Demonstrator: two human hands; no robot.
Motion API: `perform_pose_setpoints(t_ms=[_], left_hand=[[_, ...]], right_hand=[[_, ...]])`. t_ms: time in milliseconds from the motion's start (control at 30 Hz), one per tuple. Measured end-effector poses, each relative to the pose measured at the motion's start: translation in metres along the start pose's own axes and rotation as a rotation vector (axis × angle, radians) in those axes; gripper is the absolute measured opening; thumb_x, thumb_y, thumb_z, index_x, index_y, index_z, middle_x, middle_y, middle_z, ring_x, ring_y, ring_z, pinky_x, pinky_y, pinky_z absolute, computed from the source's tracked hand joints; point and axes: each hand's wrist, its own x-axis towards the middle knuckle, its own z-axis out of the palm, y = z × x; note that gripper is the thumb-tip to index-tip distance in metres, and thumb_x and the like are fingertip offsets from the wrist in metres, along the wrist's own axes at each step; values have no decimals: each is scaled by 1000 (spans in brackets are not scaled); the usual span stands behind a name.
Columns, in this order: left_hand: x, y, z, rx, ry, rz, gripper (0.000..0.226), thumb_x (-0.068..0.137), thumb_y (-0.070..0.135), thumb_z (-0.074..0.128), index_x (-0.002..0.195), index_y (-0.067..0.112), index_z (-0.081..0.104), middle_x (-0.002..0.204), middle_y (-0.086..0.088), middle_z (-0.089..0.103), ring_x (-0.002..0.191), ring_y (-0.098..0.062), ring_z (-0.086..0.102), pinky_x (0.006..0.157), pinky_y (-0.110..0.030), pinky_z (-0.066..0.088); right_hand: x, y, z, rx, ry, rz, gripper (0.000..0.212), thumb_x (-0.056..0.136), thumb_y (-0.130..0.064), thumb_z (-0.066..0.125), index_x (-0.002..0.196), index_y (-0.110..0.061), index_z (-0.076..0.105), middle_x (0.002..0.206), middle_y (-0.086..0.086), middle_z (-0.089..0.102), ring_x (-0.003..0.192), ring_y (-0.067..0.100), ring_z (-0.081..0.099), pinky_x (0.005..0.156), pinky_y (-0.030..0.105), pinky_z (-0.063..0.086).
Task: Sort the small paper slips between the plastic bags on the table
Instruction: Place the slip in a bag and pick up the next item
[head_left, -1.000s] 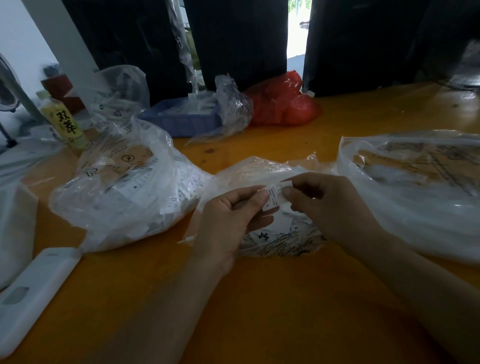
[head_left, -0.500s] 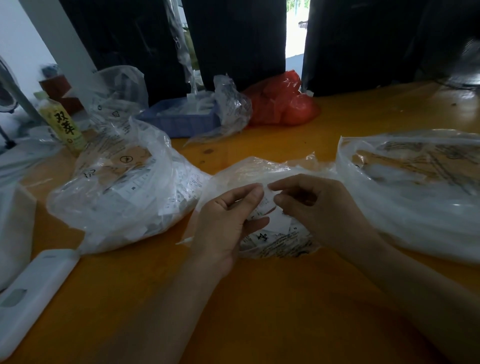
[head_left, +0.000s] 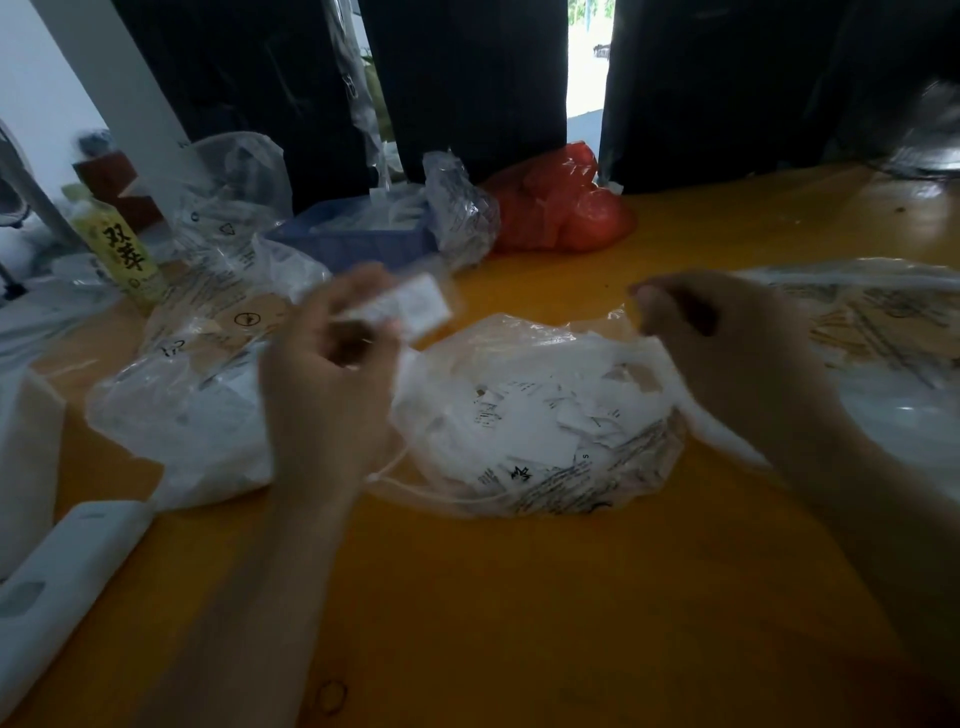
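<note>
My left hand (head_left: 327, 395) pinches a small white paper slip (head_left: 410, 306) and holds it up, blurred, over the right edge of the left plastic bag (head_left: 182, 395). The middle plastic bag (head_left: 540, 426) lies open on the orange table (head_left: 519, 623) with several white slips inside. My right hand (head_left: 727, 343) hovers above that bag's right side, fingers curled; nothing shows between them. A third plastic bag (head_left: 883, 353) with printed sheets lies at the right.
A white device (head_left: 57, 582) lies at the front left. At the back stand a yellow-labelled bottle (head_left: 122, 249), a blue tray (head_left: 358, 239), a crumpled clear bag (head_left: 457, 208) and a red bag (head_left: 561, 208). A rubber band (head_left: 327, 696) lies near the front edge.
Both hands held the slip together over the middle bag. Now they have parted: the left hand carried the slip up and left, the right hand moved right.
</note>
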Motion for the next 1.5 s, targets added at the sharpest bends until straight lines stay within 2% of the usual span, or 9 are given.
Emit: perform_pose_setpoints(t_ms=[133,300,433,567,767,1033,1200,1367,1500], left_hand=[[43,-26,-59,368,273,-18,34,96,24,69,128,35,68,119,5,76,90,-2,72,78,-33,64],[46,-43,-72,718,5,-233,31,95,8,68,124,12,77,131,-18,72,119,-39,66,107,-49,51],[41,-35,-60,899,-134,-143,28,100,14,63,124,16,77,135,-18,70,125,-43,58,104,-53,45],[35,-24,-48,994,-23,-63,31,104,14,55,128,19,74,127,-26,67,131,-48,44,105,-58,34],[31,-13,-36,881,116,160,31,105,21,46,124,15,70,138,-8,66,138,-39,46,110,-48,28],[-12,6,18,480,-1,484,17,101,13,61,110,8,75,110,-6,73,116,-35,61,99,-49,42],[-47,13,48,-13,-457,57,35,102,46,55,129,27,65,120,17,69,109,0,65,86,-16,53],[-57,4,62,-353,-651,-351,65,82,72,67,135,35,57,124,14,74,110,-7,73,90,-34,63],[-56,-2,60,-410,-540,-416,13,101,38,70,102,30,80,106,5,81,100,-12,77,79,-24,61]], right_hand=[[32,56,-43,-768,-111,187,26,103,-20,55,80,-11,64,72,4,58,57,14,50,50,22,32],[35,96,-45,-943,-572,318,13,94,-23,65,102,-21,75,109,6,72,92,24,68,86,40,58],[42,111,-42,-964,-474,316,30,87,-13,63,59,-25,66,68,3,67,60,23,66,64,40,61],[40,105,-38,-957,-368,326,32,86,-7,60,55,-11,60,57,9,60,52,26,61,55,42,60],[37,76,-47,-817,-20,253,32,91,-17,57,59,-10,55,52,13,52,45,25,51,46,24,34],[25,39,-38,-200,311,96,16,101,-31,59,109,-19,68,94,-5,69,73,10,57,59,14,38],[6,10,-7,222,131,47,6,100,-23,62,104,-20,64,82,-13,71,63,3,66,55,13,51],[-11,1,24,226,-15,10,6,98,-26,62,104,-25,65,84,-19,70,65,2,68,59,16,55],[-14,1,35,236,-64,16,9,97,-27,63,105,-25,67,84,-18,72,65,4,70,61,21,57]])
